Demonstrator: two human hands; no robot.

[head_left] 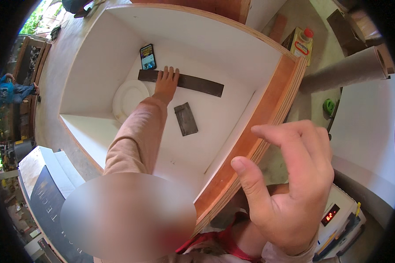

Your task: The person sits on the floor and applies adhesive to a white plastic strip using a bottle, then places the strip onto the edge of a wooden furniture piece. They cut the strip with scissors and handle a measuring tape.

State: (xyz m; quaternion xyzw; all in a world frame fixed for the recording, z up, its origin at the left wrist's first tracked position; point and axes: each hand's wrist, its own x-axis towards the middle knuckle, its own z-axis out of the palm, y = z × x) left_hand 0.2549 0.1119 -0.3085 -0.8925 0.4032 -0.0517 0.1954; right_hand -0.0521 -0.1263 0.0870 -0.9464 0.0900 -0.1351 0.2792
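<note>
My left hand (pixel 166 85) reaches into a white-lined wooden box and rests on a long dark flat strip (pixel 202 85). Its fingers lie stretched across the strip, slightly apart; the thumb is hidden. A shorter dark rectangular piece (pixel 186 119), like a sanding block or folded sandpaper, lies on the box floor closer to me. Just beyond the strip's left end is a phone (pixel 148 57) with its screen lit. A white plate-like disc (pixel 129 97) sits partly behind my left forearm. My right hand (pixel 289 171) is raised over the box's right edge, thumb and forefinger apart, holding nothing.
Plywood edges (pixel 289 92) rim the box (pixel 105 57). Beyond its right side are a tin with a red cap (pixel 308 33), a grey roll (pixel 346 72) and a green tape measure (pixel 328 106). A device with a red display (pixel 330 215) stands lower right. Another person (pixel 17 90) is far left.
</note>
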